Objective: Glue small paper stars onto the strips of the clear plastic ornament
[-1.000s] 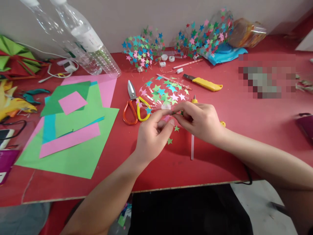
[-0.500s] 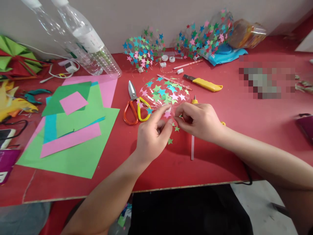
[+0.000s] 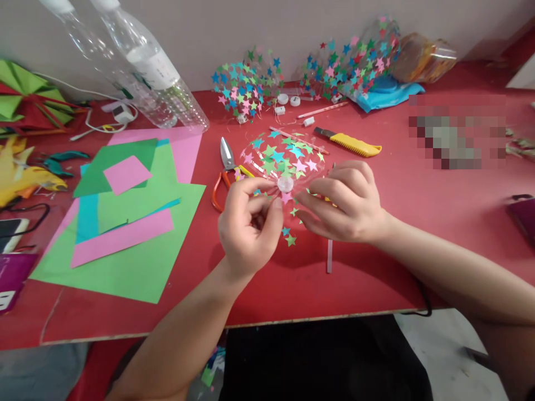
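Observation:
A clear plastic ball of curved strips with paper stars (image 3: 285, 163) rests on the red table, its round whitish cap (image 3: 285, 184) facing me. My left hand (image 3: 252, 225) is at its near left side, index fingertip by the cap and thumb just below, closed on the plastic edge. At the near right side is my right hand (image 3: 340, 203), its fingers bent but apart, with nothing visible between them. Loose green stars (image 3: 291, 240) lie below the ball. A glue stick (image 3: 329, 256) shows under my right hand. Red-and-yellow-handled scissors (image 3: 227, 156) are partly behind my left hand.
Coloured paper sheets (image 3: 137, 228) cover the left side. Two plastic bottles (image 3: 150, 67) stand behind them. Star-covered balls (image 3: 238, 89) line the wall. A yellow cutter (image 3: 355, 143), a pencil (image 3: 321, 110) and a blue packet (image 3: 387, 97) lie at the back.
My right hand's pinched fingers have spread and moved up slightly. My left hand has shifted left, uncovering the cap. A blue star now shows beside the loose green one.

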